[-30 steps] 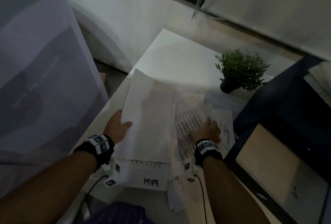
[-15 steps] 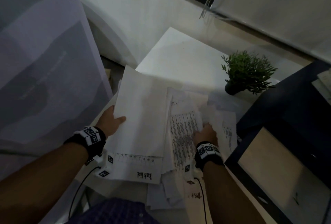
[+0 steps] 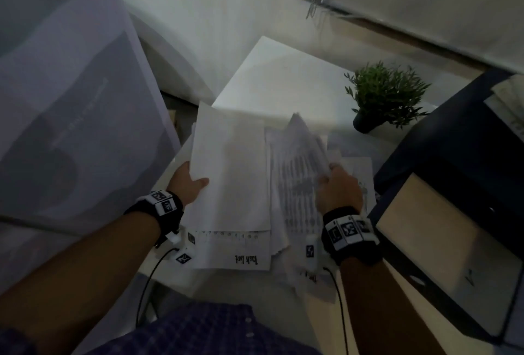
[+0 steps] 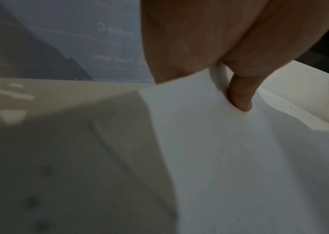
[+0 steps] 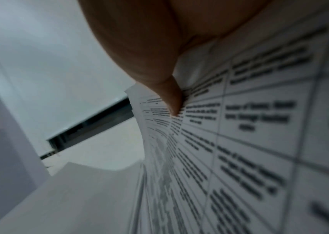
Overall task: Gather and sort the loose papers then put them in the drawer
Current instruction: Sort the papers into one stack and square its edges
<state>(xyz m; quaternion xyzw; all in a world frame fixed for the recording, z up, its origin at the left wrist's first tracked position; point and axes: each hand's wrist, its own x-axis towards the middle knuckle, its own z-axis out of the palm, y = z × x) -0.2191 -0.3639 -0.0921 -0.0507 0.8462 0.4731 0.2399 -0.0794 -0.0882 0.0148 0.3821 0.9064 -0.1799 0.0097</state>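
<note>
My left hand [image 3: 189, 184] grips a stack of blank white papers [image 3: 232, 173] by its left edge, thumb on top; the left wrist view shows the thumb [image 4: 239, 95] pressed on the white papers [image 4: 239, 158]. My right hand [image 3: 336, 187] pinches several printed sheets with tables [image 3: 300, 167] and lifts their right side off the pile. Up close in the right wrist view, the thumb [image 5: 171, 98] lies on the printed sheets [image 5: 249, 134]. A "Task list" sheet [image 3: 241, 252] and more loose papers [image 3: 357, 167] lie underneath on the white table [image 3: 283, 76].
A small potted plant [image 3: 382, 96] stands on the table at the back right. A dark cabinet with an open drawer [image 3: 442, 241] sits to the right. A large grey poster board [image 3: 62, 99] leans on the left.
My right hand went from lying flat on the printed sheets to gripping them and raising their right edge. The left hand kept its hold on the white stack.
</note>
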